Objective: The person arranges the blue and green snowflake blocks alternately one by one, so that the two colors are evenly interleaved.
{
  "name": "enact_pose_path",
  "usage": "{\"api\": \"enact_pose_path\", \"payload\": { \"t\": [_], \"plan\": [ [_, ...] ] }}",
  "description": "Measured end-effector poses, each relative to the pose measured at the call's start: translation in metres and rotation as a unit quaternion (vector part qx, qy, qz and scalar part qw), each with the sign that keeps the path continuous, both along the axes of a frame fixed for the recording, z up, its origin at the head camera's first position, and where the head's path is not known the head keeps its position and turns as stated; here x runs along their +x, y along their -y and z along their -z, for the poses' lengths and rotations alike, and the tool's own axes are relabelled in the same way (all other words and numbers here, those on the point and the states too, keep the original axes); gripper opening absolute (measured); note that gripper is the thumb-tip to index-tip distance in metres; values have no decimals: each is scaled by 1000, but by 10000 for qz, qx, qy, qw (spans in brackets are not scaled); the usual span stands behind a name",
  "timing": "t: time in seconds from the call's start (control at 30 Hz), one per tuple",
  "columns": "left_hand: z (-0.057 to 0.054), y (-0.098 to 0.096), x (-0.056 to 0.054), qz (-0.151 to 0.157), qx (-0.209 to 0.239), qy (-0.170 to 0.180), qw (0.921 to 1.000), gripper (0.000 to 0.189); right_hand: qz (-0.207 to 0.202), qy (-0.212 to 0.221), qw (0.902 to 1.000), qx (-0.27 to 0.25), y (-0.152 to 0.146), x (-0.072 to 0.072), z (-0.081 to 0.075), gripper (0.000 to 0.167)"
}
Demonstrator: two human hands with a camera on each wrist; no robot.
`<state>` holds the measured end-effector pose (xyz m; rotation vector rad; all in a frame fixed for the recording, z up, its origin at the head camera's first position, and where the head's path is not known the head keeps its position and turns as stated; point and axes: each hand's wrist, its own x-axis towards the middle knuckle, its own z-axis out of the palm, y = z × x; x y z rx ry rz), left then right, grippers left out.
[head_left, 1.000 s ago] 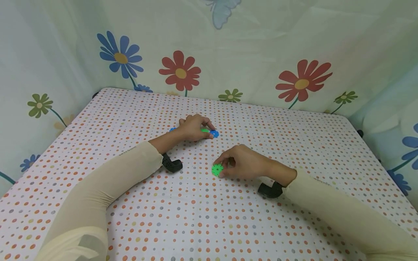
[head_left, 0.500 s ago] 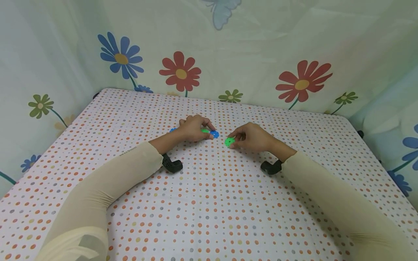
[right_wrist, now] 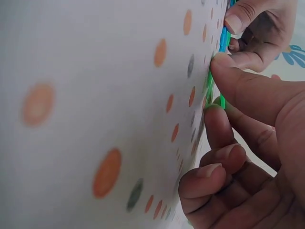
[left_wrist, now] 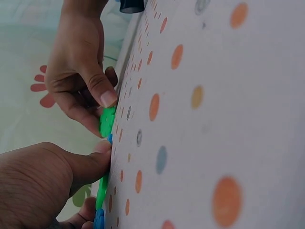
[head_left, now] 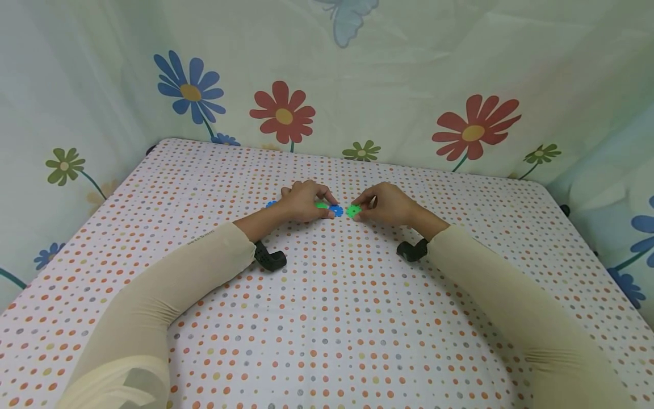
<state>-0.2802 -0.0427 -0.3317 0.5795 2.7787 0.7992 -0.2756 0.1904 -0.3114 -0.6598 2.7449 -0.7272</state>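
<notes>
My left hand (head_left: 305, 202) pinches a row of notched plastic snowflake discs lying flat on the table. At the row's right end is a blue disc (head_left: 336, 211); a green disc (head_left: 321, 205) sits beside it, partly under the fingers. Another blue disc (head_left: 271, 204) peeks out left of the hand, which hides the row's middle. My right hand (head_left: 387, 204) pinches a separate green disc (head_left: 353, 212) between thumb and fingers. In the head view a narrow gap parts this green disc from the blue end disc. In the left wrist view the green disc (left_wrist: 107, 122) stands tilted close to the blue one.
A white cloth with coloured dots covers the table (head_left: 306, 318). Behind it hangs a curtain (head_left: 388, 68) printed with flowers. Dark wrist camera mounts hang below each wrist, close to the cloth.
My right hand has carried its green disc away from me, first to the right, then back left to beside the blue end disc. The left hand has stayed in place.
</notes>
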Motion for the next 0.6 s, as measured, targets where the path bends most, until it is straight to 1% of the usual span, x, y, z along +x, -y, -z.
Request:
{"api": "enact_pose_path", "payload": {
  "t": [0.2, 0.43, 0.6],
  "plan": [
    [0, -1, -1, 12, -23, -27, 10000, 26, 137, 122, 9998, 10, 2, -2, 1, 32],
    [-1, -1, 0, 9, -20, -48, 10000, 26, 171, 99, 9998, -6, 1, -4, 2, 35],
    [-1, 0, 0, 21, -5, -56, 10000, 26, 273, 177, 9995, -53, 1, -5, 3, 36]
  ]
}}
